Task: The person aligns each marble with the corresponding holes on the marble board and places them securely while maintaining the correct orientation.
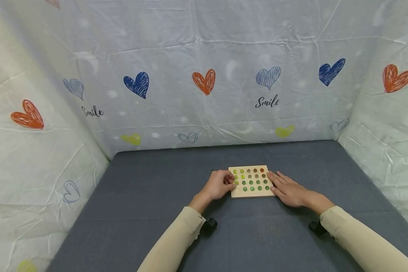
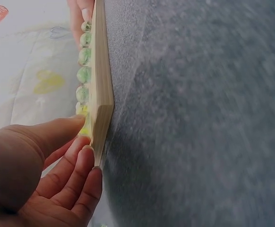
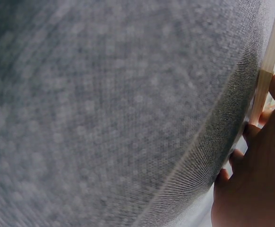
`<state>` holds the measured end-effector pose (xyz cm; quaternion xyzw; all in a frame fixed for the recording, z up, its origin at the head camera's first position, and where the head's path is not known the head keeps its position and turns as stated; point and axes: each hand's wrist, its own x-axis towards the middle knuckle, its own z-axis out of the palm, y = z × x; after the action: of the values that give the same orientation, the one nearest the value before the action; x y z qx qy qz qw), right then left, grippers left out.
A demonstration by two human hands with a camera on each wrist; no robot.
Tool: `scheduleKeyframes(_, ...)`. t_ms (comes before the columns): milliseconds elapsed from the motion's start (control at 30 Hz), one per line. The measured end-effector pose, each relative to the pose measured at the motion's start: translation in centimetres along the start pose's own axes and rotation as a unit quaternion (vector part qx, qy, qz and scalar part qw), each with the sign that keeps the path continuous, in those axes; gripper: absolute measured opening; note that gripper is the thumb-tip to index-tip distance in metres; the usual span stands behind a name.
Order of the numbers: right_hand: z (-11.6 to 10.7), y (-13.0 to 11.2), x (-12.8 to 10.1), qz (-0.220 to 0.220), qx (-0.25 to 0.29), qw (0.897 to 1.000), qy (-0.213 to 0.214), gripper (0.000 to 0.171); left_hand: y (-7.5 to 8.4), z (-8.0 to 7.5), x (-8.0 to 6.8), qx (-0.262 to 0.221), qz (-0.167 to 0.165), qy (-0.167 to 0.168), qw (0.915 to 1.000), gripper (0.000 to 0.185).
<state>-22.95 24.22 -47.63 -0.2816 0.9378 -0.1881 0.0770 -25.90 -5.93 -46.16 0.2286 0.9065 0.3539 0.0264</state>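
Observation:
A small wooden board [image 1: 251,193] lies flat on the grey table [image 1: 149,196], with several glass marbles [image 1: 251,182] in rows of holes: green, yellow-green, brown and orange. My left hand [image 1: 229,183] holds the board's left edge. In the left wrist view, the left hand [image 2: 83,142] has its thumb on top beside a yellow-green marble [image 2: 84,126] and its fingers against the side of the board [image 2: 102,90]. My right hand [image 1: 276,183] lies flat with straight fingers along the right edge. The right wrist view shows only part of the right hand [image 3: 251,156] beside the board's edge [image 3: 270,52].
White cloth walls [image 1: 204,75] printed with hearts and the word "Smile" close in the table at the back and on both sides. Grey table surface stretches all round the board. Black wrist mounts [image 1: 209,225] sit below both cream sleeves.

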Motion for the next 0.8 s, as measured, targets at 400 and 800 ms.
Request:
scheduleKeyframes(400,0.1,0.2,-0.2,-0.008,0.010,1.000,0.006,0.061,-1.2,-2.0,-1.5,0.009,-0.006,0.029,0.9995,0.022)
scheduleKeyframes(800,-0.1,0.0,-0.1,-0.007,0.011,1.000,0.004,0.060,-3.2,-4.2,-2.8,0.021,-0.029,0.074,0.9966,0.026)
